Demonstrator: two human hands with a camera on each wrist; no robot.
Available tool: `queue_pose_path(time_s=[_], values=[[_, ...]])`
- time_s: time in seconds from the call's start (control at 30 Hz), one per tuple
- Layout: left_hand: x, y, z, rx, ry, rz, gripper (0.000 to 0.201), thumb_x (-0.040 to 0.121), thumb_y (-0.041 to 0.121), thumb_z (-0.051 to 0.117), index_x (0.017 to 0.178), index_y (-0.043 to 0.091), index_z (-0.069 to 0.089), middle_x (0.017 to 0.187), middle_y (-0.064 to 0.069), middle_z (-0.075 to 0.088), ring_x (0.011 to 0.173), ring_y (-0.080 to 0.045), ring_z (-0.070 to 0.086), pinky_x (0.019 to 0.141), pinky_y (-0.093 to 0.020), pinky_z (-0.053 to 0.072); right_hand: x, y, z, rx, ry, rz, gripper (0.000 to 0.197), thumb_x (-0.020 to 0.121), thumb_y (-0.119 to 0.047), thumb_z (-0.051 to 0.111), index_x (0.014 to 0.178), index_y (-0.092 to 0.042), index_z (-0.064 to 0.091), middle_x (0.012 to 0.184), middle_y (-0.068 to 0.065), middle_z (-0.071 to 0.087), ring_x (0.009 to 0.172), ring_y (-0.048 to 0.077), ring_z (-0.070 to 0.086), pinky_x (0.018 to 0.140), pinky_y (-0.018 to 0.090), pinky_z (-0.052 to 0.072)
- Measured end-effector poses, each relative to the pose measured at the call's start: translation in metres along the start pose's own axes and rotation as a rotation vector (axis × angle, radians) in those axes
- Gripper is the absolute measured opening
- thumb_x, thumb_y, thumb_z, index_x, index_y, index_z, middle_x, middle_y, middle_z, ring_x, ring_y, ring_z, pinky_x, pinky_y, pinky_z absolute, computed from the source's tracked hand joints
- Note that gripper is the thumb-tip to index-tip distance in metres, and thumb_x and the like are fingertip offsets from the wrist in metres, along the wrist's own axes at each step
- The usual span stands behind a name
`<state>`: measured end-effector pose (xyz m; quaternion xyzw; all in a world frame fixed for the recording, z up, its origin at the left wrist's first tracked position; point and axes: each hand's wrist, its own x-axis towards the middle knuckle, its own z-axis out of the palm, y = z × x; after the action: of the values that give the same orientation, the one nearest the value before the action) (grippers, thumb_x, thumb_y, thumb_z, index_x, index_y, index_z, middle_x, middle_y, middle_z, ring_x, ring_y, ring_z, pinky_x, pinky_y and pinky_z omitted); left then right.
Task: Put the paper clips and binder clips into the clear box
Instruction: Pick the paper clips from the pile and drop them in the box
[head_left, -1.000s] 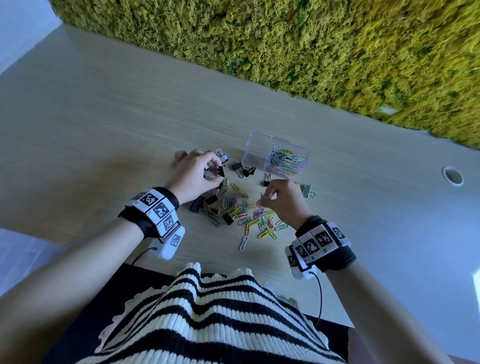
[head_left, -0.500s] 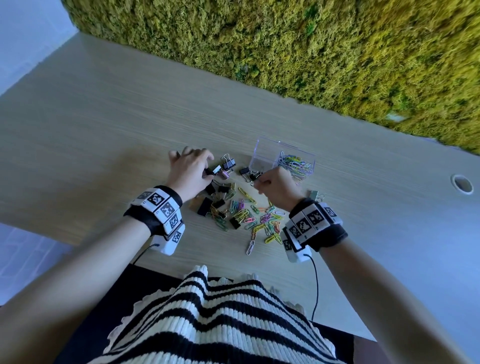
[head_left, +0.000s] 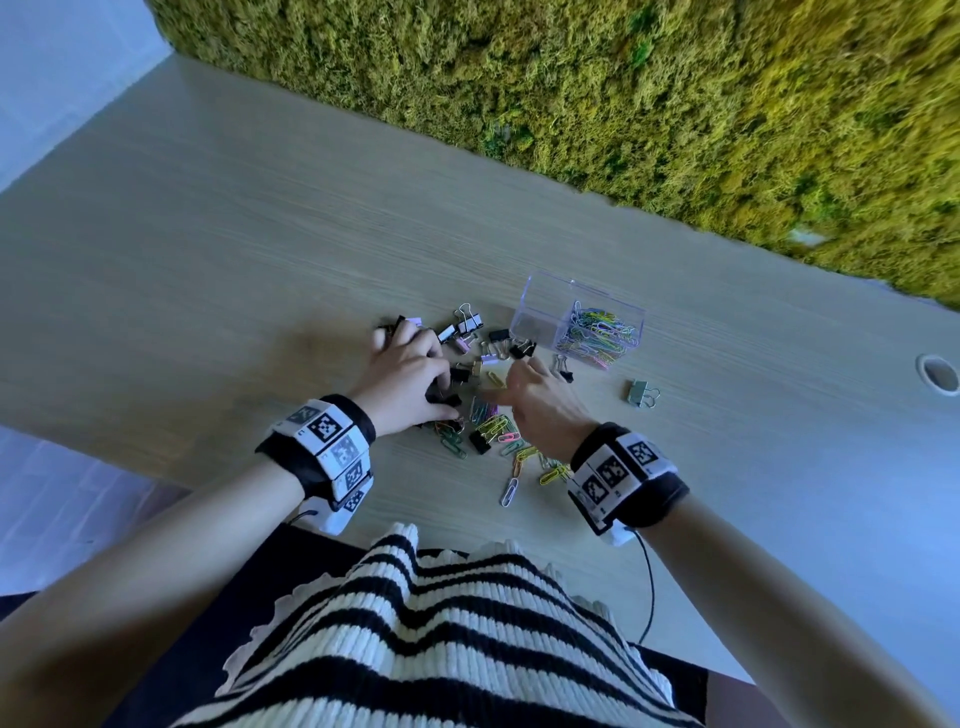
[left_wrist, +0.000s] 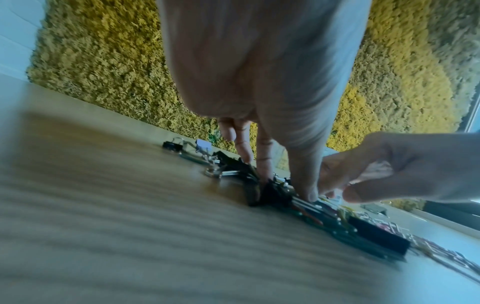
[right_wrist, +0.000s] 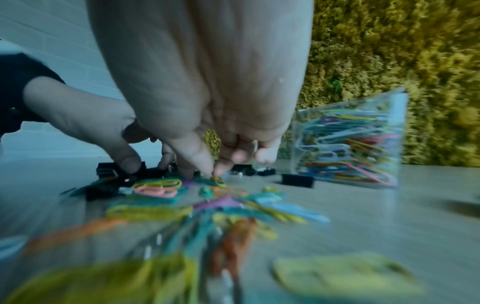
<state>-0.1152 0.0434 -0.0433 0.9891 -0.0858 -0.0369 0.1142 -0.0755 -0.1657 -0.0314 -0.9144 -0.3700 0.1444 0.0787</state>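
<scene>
The clear box (head_left: 540, 312) stands on the table with several coloured paper clips in its right half (right_wrist: 348, 144). Black, pink and silver binder clips (head_left: 470, 327) lie to its left. A loose heap of coloured paper clips (head_left: 498, 428) lies nearer me. My left hand (head_left: 436, 387) is down on the black binder clips (left_wrist: 270, 193), thumb and fingers curled around them. My right hand (head_left: 511, 387) is over the heap, and its thumb and forefinger (right_wrist: 207, 174) pinch a yellow-green paper clip (right_wrist: 218, 182).
One grey-green binder clip (head_left: 641, 392) lies alone to the right of the heap. A round cable hole (head_left: 939, 374) is at the table's right. A moss wall (head_left: 623, 104) runs along the far edge. The table's near edge is at my waist.
My right hand came back from beside the box to the paper clip heap. My left hand drew nearer and curled onto the black binder clips.
</scene>
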Motion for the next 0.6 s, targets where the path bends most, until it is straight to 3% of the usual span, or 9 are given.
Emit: queue_pose_path(time_s=[0.1,0.2,0.27,0.37,0.5,0.6], values=[[0.0,0.004,0.001,-0.017,0.032,-0.003,0.033,0.062,0.056,0.074,0.07,0.026,0.064,0.097,0.011,0.047,0.11,-0.018,0.032,0.08,-0.037,0.02,-0.023,0.016,0.004,0.049,0.013,0.019,0.054,0.084,0.004,0.047,0.118,-0.035,0.062,0.098,0.006,0.052,0.094,0.019,0.041,0.075,0.033,0.045],[0.001,0.006,0.001,-0.022,0.058,0.011,0.025,0.065,0.047,0.075,0.067,0.024,0.064,0.095,0.011,0.048,0.109,-0.018,0.032,0.079,-0.037,0.02,-0.034,0.024,-0.004,0.093,0.061,0.058,0.047,0.08,0.006,0.049,0.111,-0.023,0.068,0.102,0.007,0.054,0.098,0.019,0.042,0.08,0.037,0.046],[0.003,0.008,0.0,-0.022,0.076,0.031,0.022,0.067,0.043,0.074,0.065,0.023,0.065,0.093,0.011,0.048,0.105,-0.017,0.034,0.075,-0.035,0.019,-0.03,0.021,-0.007,0.081,0.095,0.058,0.052,0.079,0.009,0.047,0.119,-0.02,0.063,0.109,0.009,0.055,0.102,0.022,0.044,0.083,0.039,0.047],[0.008,0.008,-0.006,-0.042,0.145,0.027,0.02,0.066,0.04,0.075,0.063,0.023,0.065,0.093,0.012,0.051,0.102,-0.018,0.037,0.072,-0.032,0.013,-0.014,0.007,-0.003,0.027,0.097,0.005,0.067,0.077,0.01,0.045,0.132,-0.028,0.049,0.109,0.01,0.053,0.101,0.025,0.044,0.082,0.041,0.047],[0.017,0.003,-0.018,-0.049,0.21,-0.015,0.019,0.066,0.042,0.075,0.064,0.025,0.066,0.097,0.011,0.053,0.103,-0.019,0.038,0.07,-0.03,0.01,0.001,-0.009,0.001,-0.047,0.021,-0.058,0.07,0.08,0.005,0.044,0.137,-0.035,0.039,0.104,0.011,0.049,0.098,0.026,0.041,0.079,0.04,0.044],[0.023,0.001,-0.021,-0.031,0.216,-0.05,0.018,0.068,0.041,0.073,0.067,0.024,0.067,0.099,0.011,0.053,0.103,-0.019,0.037,0.07,-0.032,0.012,-0.005,-0.001,0.005,-0.049,0.007,-0.026,0.071,0.078,0.007,0.045,0.135,-0.036,0.042,0.101,0.009,0.049,0.096,0.025,0.041,0.079,0.039,0.044]])
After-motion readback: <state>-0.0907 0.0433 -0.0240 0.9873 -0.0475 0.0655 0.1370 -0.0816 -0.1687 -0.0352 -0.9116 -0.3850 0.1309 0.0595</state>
